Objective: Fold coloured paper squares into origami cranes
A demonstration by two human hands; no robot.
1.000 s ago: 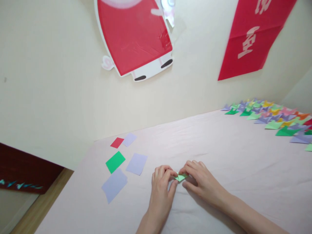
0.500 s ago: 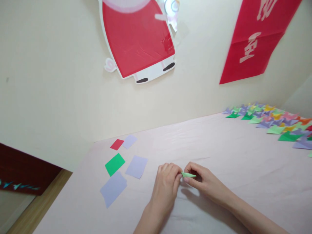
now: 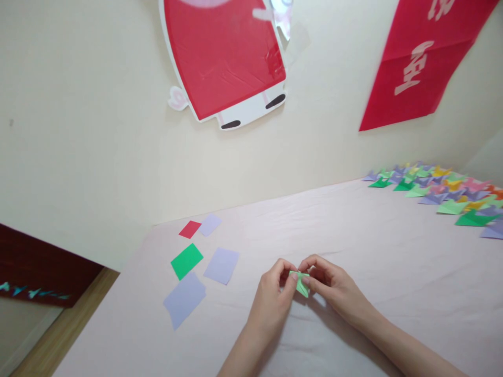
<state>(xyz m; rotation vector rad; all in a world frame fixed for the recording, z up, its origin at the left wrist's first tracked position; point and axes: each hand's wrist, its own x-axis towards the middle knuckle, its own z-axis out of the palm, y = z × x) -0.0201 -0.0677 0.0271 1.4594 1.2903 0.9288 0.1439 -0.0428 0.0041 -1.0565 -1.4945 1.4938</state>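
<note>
The left hand (image 3: 270, 293) and the right hand (image 3: 336, 285) each pinched a side of a small light-green folded paper (image 3: 302, 287) between thumb and fingers, holding it over the softly wrinkled, pale pinkish cloth (image 3: 133, 319); its top edge ran straight, and creased flaps narrowed below. Leftward, smooth four-sided lilac sheets (image 3: 184, 301), a green sheet (image 3: 187, 261) and a red sheet (image 3: 190, 229) lay flat, while crisp, sharp-pointed origami figures (image 3: 473, 218) crowded the far right.
</note>
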